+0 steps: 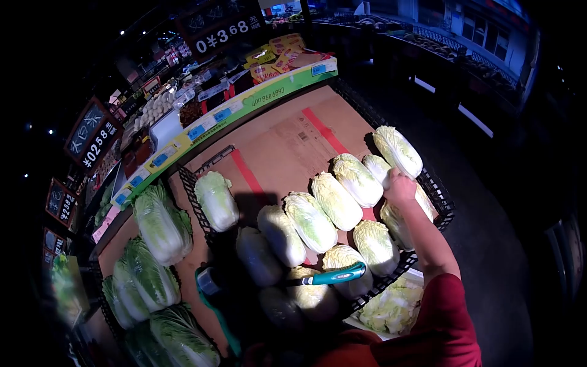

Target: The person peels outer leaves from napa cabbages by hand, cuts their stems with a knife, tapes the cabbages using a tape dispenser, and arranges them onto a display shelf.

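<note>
My right hand (400, 186) reaches out to the right side of the display, its fingers curled at the lower end of a pale napa cabbage (398, 151). That cabbage lies tilted at the far right edge of the black crate. Just left of my fingers is a smaller napa cabbage (377, 169), and another napa cabbage (397, 225) lies partly under my forearm. More pale cabbages lie in two slanting rows to the left, among them one napa cabbage (337, 200) near the middle. My left hand is out of view.
Brown cardboard (275, 140) with red tape lines the display. A teal curved handle (339, 274) crosses the front cabbages. Greener cabbages (162, 224) lie left, beyond a black crate edge (195, 202). Loose leaves (391, 309) fill a white container below. A price board (92, 136) stands left.
</note>
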Demonstrator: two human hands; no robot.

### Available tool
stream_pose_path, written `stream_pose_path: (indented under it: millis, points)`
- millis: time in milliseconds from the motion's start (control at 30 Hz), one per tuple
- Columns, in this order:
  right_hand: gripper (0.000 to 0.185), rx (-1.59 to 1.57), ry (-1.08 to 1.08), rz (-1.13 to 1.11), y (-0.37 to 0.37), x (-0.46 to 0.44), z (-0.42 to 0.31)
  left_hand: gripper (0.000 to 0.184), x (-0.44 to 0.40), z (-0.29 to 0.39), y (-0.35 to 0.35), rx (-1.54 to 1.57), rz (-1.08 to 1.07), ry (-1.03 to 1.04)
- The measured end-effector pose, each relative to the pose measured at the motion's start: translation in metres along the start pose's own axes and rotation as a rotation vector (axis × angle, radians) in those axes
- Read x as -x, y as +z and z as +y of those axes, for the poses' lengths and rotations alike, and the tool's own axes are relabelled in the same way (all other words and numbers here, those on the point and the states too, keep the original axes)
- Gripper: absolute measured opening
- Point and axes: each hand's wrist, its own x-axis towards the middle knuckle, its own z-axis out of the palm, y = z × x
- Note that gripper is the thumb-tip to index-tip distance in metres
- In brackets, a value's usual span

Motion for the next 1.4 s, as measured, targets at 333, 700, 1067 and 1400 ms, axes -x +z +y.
stream_pose_path:
  millis: [333,700,1067,1400]
  points:
    - [0.04,-0.96,0.274,-0.257,-0.042,-0.005,0.031,0.033,0.002,-0.008,-0.009,0.04,-0.066,0.042]
    - [0.043,-1.452,0.15,0.026,-0.087,-0.016,0.045,0.032,0.001,-0.001,-0.003,-0.011,-0.026,-0.01]
    - [0.074,-1.055,0.069,-0.136,-0.038,0.013,0.017,0.033,-0.014,-0.058,-0.029,-0.004,-0.048,0.156]
    - [0.082,-0.613,0.119,0.085,-0.039,0.013,0.026,0.032,-0.014,-0.046,-0.028,-0.114,-0.049,0.115]
